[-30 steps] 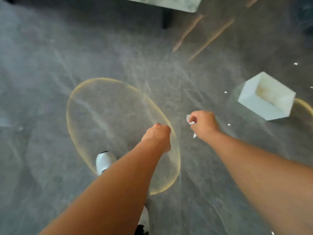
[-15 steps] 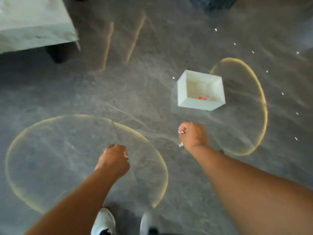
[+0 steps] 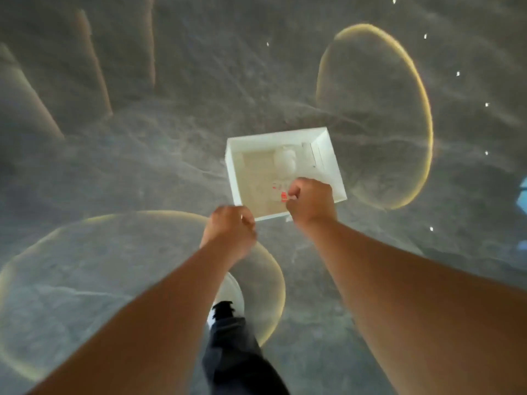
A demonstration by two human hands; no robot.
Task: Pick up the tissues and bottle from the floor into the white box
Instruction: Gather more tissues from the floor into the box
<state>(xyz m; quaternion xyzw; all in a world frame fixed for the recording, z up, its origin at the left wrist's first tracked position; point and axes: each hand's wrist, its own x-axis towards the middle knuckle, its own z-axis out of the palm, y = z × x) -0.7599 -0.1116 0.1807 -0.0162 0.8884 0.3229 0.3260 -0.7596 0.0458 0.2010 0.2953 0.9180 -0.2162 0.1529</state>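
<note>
Below, the white box (image 3: 330,155) is square, open-topped and shallow.

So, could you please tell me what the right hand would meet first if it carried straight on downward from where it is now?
Most likely the inside of the white box: the right hand is over its near right corner, above a clear bottle lying inside. Depth is unclear, so it might catch the near rim.
</note>
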